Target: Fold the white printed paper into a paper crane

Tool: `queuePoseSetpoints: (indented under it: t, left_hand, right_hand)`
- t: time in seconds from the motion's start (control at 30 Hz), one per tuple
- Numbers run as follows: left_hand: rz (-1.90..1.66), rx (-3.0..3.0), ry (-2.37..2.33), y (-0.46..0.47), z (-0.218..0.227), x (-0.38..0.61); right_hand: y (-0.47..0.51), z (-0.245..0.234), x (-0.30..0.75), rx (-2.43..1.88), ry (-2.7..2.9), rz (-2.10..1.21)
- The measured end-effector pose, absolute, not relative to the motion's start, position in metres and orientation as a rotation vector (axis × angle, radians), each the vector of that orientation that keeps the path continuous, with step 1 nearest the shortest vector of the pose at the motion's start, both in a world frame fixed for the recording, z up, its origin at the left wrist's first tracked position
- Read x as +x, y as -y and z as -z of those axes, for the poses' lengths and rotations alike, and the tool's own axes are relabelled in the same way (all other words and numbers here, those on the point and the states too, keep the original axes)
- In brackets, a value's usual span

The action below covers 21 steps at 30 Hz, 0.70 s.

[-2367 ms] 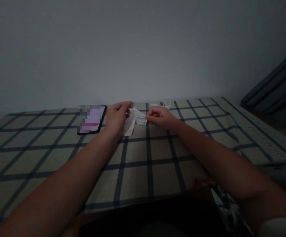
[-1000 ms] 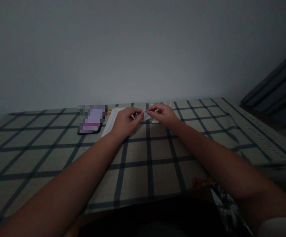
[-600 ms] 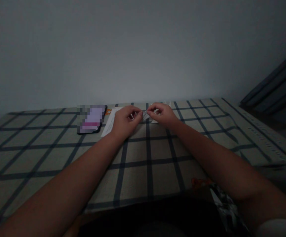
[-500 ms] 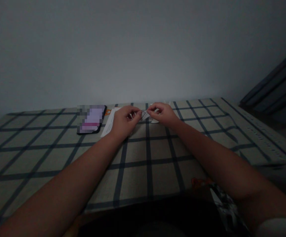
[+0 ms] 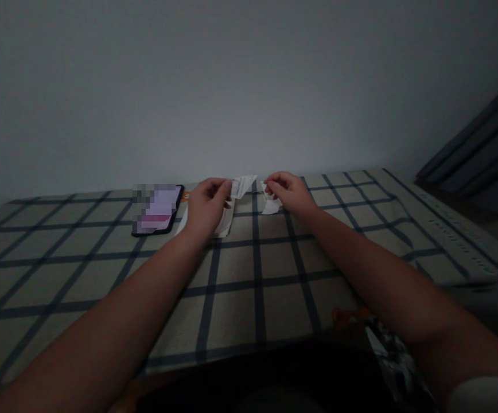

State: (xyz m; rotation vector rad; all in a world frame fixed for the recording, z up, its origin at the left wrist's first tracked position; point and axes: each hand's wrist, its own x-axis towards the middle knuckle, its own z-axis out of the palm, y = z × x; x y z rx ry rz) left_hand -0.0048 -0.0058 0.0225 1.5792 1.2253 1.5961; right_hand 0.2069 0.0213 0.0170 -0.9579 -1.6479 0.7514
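Note:
My left hand (image 5: 208,203) is pinched shut on a piece of paper (image 5: 244,187) with faint printed lines, which sticks out to the right from the fingertips. A short gap away, my right hand (image 5: 290,192) has its thumb and fingers pressed together. A thin white paper strip (image 5: 263,186) shows at the right fingertips. Just below them a small paper scrap (image 5: 271,206) lies on the cloth, partly behind the hand. Under and beside the left hand are flat paper sheets (image 5: 224,228), mostly covered by the hand and wrist.
A phone (image 5: 160,209) with its screen lit and partly blurred lies left of the papers. The checked cloth (image 5: 236,315) covers the table up to the pale wall (image 5: 249,86). A dark curtain (image 5: 481,137) hangs at the right.
My hands have moved apart, the left one leftward and the right one slightly rightward. The paper that was pinched between both now extends from the left hand, separate from the right.

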Motion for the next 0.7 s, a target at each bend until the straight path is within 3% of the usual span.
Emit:
queuePoseSetpoints:
  t: [0.23, 0.7]
  left_hand:
    - [-1.454, 1.371, -0.972, 0.006, -0.017, 0.006]
    - [-1.382, 1.508, -0.973, 0.004, -0.014, 0.004]
  right_hand:
    - [-0.018, -0.016, 0.198, -0.84, 1.81, -0.844]
    - [-0.014, -0.019, 0.195, -0.717, 1.668, -0.861]
